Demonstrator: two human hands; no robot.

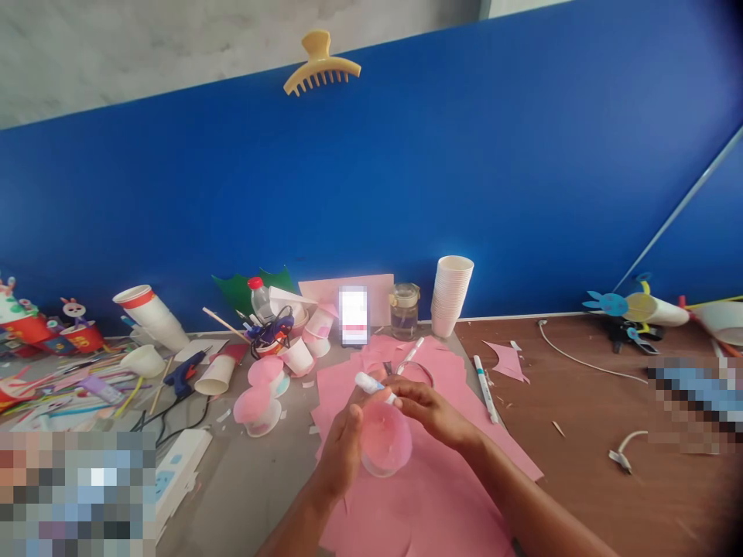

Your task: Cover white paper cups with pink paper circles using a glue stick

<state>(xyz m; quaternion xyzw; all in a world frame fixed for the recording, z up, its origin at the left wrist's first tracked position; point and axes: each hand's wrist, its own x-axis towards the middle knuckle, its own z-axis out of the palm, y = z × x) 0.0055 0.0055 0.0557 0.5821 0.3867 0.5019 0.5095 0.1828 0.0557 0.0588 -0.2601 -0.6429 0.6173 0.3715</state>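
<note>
My left hand point(342, 445) is wrapped round the side of a paper cup point(388, 470) covered in pink paper. The cup is tilted so that its pink round face point(386, 433) turns towards me. Above it, the fingers of my right hand point(426, 406) are closed on a white and blue glue stick point(368, 382), which lies across the cup's far edge. Part of the glue stick is hidden by my fingers. Beneath both hands, pink paper sheets point(458, 503) are spread on the table.
Two pink-topped cups point(254, 406) stand at the left, near a blue glue gun point(184, 374) and a power strip point(179, 472). Behind are a propped phone point(354, 316), a glass jar point(405, 311) and a stack of paper cups point(451, 298). A marker point(485, 389) lies at the right.
</note>
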